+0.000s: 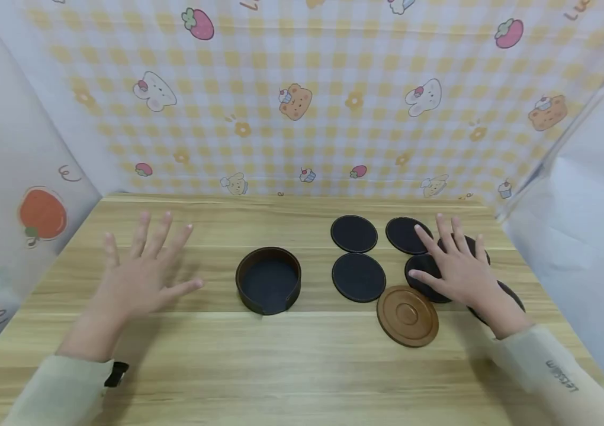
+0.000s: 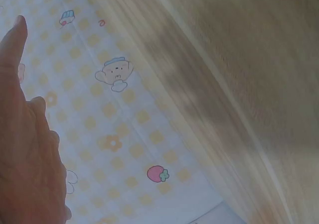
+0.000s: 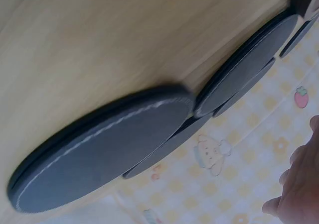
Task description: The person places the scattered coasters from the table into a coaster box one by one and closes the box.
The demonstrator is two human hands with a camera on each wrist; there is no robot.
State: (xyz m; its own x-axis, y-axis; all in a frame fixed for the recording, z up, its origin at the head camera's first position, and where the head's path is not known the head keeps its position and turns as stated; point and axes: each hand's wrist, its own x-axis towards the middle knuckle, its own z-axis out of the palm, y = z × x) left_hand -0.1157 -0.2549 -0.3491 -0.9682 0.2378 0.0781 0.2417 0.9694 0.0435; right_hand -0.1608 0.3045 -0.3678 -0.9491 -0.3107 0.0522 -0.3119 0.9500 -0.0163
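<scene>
My left hand is held over the left part of the table with its fingers spread and nothing in them. The left wrist view shows that hand's side and thumb at the left edge. My right hand, also spread and holding nothing, overlaps several round black coasters in the head view and partly hides them. Two fully visible black coasters, a back one and a front one, lie left of it. A brown ridged round coaster sits nearer the front. Pale stitching rims a black coaster in the right wrist view.
Between the hands stands a round, dark coaster holder with a notch in its front wall. A yellow-checked cloth with cartoon prints hangs behind the wooden table. Pale sheets rise along both sides.
</scene>
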